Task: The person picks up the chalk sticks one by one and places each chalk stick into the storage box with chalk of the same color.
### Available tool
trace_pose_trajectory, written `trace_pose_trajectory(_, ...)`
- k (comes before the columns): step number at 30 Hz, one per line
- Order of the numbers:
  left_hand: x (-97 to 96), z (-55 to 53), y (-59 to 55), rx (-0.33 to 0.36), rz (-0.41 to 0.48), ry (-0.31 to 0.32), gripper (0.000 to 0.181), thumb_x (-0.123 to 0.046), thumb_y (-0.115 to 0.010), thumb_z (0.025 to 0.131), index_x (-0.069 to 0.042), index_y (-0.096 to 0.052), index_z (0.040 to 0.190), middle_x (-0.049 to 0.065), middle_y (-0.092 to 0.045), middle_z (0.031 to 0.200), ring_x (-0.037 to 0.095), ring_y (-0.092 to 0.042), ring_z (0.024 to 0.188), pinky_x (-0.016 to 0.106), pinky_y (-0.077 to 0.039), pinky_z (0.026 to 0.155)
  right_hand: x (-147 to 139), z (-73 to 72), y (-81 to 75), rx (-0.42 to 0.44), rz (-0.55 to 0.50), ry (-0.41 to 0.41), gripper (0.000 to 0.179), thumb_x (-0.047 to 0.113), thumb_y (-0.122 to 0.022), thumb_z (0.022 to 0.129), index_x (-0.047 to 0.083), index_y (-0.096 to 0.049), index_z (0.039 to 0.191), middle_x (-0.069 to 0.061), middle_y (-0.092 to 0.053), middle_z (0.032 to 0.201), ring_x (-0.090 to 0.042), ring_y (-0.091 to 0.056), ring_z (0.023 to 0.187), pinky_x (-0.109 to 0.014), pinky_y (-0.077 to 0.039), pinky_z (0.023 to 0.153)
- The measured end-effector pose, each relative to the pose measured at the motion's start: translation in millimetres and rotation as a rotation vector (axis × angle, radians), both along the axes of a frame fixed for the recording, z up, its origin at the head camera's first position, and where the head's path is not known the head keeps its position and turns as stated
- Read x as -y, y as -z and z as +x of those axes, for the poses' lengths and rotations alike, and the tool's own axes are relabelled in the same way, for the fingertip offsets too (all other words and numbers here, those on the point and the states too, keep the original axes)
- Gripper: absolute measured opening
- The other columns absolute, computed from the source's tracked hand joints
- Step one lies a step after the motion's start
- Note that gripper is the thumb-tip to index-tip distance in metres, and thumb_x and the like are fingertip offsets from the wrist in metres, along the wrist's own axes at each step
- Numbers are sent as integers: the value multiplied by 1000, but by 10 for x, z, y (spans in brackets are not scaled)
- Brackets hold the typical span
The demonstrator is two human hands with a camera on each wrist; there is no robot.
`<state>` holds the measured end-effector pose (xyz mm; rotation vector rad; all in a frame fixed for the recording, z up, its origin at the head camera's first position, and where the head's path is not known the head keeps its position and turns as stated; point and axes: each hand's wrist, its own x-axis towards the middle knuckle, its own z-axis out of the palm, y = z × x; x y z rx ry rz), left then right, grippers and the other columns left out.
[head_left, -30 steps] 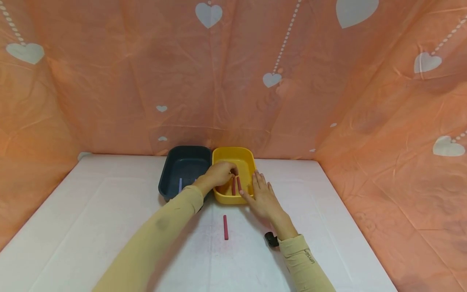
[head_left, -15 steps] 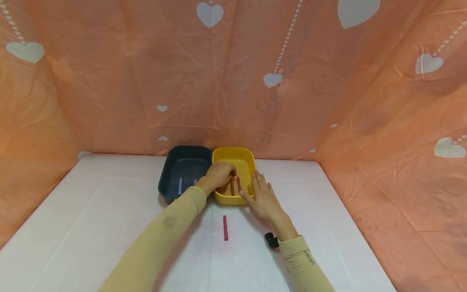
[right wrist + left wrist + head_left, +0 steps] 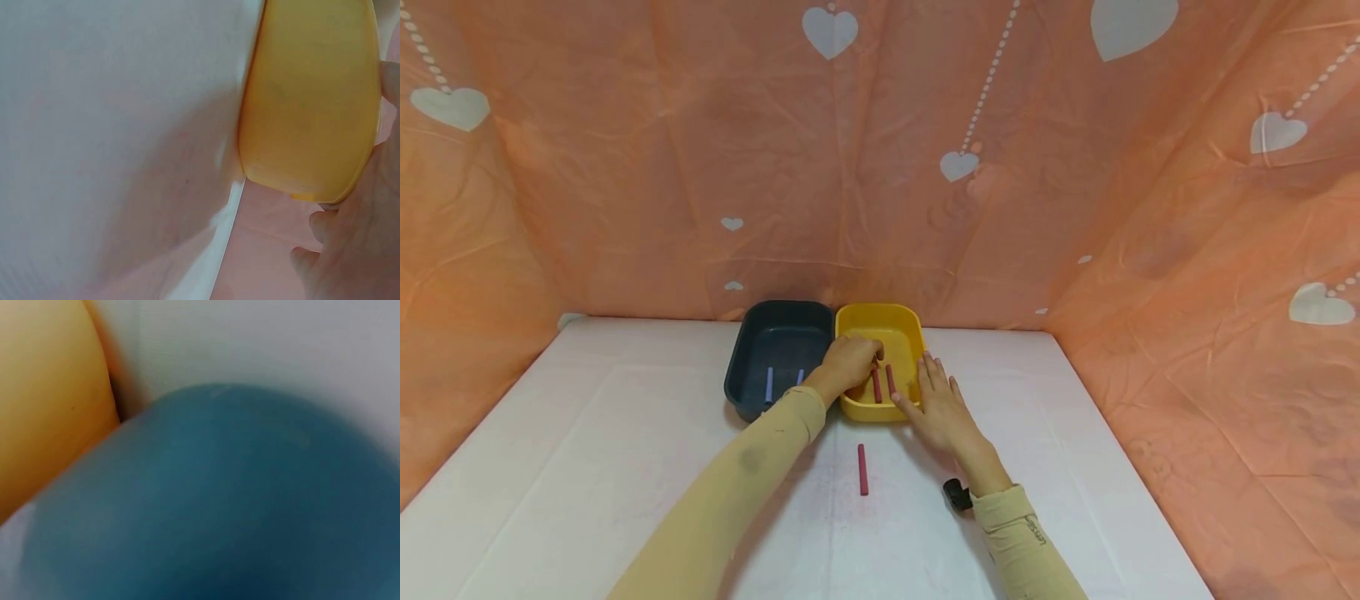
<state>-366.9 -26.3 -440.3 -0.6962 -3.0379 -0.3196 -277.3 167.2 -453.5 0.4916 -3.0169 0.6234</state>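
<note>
In the head view my left hand (image 3: 852,360) reaches into the yellow tray (image 3: 880,412). Its curled fingers pinch the far end of a red chalk stick (image 3: 877,388). A second red chalk stick (image 3: 891,380) lies just to the right of that one in the same tray. My right hand (image 3: 942,407) lies along the tray's right side with straight fingers, thumb over the near right corner. The right wrist view shows this hand (image 3: 359,234) against the outer wall of the yellow tray (image 3: 309,100). A third red chalk stick (image 3: 862,469) lies on the white table in front.
A dark blue tray (image 3: 735,367) stands flush on the yellow tray's left, partly behind my left forearm. Inside it are two lilac chalk sticks, one (image 3: 769,384) more visible. Its blurred wall (image 3: 219,487) fills the left wrist view. An orange heart-patterned cloth (image 3: 880,242) closes off the back and sides.
My left hand has shifted slightly right, while the far end of the red chalk stick at its fingers has moved a little left. The right hand stays put.
</note>
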Motion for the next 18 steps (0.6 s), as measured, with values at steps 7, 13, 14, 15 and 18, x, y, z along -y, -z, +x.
trace_pose_trajectory(7, 11, 3, 4, 5, 32, 6, 16, -11, -70, 99, -13, -75, 114, 2, -75, 101, 24, -65, 95, 45, -50, 102, -2, -6, 5, 2, -5, 0, 89, 56, -45, 107, -4, -13, 163, -20, -7, 173, -38, -7, 159, -58, -11, 126)
trace_pose_trajectory(13, 23, 8, 1, 7, 56, 11, 16, -15, -71, 99, -13, -74, 115, 2, -74, 104, 23, -64, 94, 44, -51, 101, -3, -4, 9, -6, -9, -1, 88, 57, -45, 107, -4, -15, 163, -19, -7, 173, -39, -7, 159, -59, -11, 126)
trace_pose_trajectory(14, 25, 12, 0, 3, 55, 13, 17, -16, -71, 99, -13, -74, 116, 2, -74, 106, 23, -64, 95, 44, -51, 101, 0, -4, 9, -8, -10, -1, 89, 57, -45, 107, -4, -15, 163, -19, -7, 173, -39, -7, 159, -59, -11, 126)
trace_pose_trajectory(15, 26, 16, -3, -2, 55, 15, 18, -17, -71, 100, -14, -74, 117, 2, -75, 109, 23, -65, 97, 43, -51, 101, 0, -7, 14, -11, -9, -1, 89, 57, -45, 107, -5, -15, 163, -20, -8, 173, -39, -8, 159, -59, -11, 126)
trace_pose_trajectory(18, 26, 44, -25, -11, 58, 20, 22, -22, -71, 100, -15, -73, 121, 3, -73, 117, 24, -66, 103, 43, -51, 103, 1, -11, 19, -9, -2, 0, 89, 58, -44, 107, -5, -15, 163, -20, -8, 173, -39, -8, 159, -59, -11, 126)
